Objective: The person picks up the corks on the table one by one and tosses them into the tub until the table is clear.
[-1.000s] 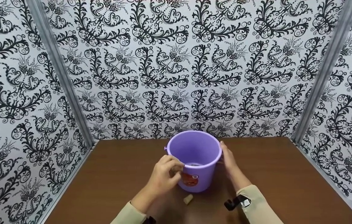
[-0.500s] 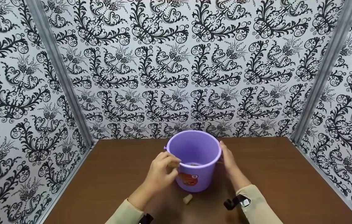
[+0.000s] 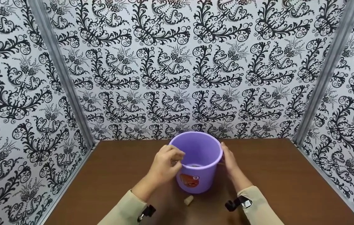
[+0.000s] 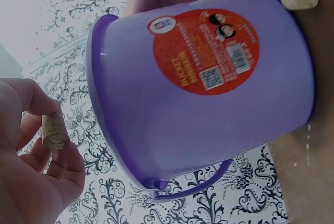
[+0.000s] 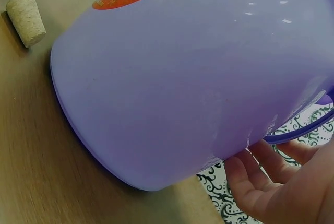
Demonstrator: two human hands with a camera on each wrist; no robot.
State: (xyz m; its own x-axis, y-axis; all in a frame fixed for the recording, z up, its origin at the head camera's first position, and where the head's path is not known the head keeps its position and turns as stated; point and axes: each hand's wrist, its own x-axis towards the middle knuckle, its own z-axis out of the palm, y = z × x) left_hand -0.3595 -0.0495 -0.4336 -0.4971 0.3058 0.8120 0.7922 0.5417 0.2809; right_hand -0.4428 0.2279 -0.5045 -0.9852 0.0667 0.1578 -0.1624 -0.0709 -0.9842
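Note:
A purple plastic bucket (image 3: 201,178) with a red round sticker stands upright on the table. My left hand (image 3: 164,164) is at the bucket's near left rim; in the left wrist view it pinches a small cork stopper (image 4: 54,130) between thumb and fingers. My right hand (image 3: 231,161) rests against the bucket's right side, and the right wrist view shows its fingertips at the wall beside the bucket's handle (image 5: 302,130). A second cork stopper (image 3: 188,200) lies on the table in front of the bucket. Something small and pale, only partly visible, lies on the bucket's floor.
The brown wooden table (image 3: 117,187) is enclosed by walls covered in black and white scroll wallpaper (image 3: 170,72). Grey metal strips (image 3: 61,75) run down the corners. The bucket stands toward the back wall.
My left hand shifts slightly left, then rises at the bucket's rim. My right hand, the bucket and the cork stopper on the table stay nearly still.

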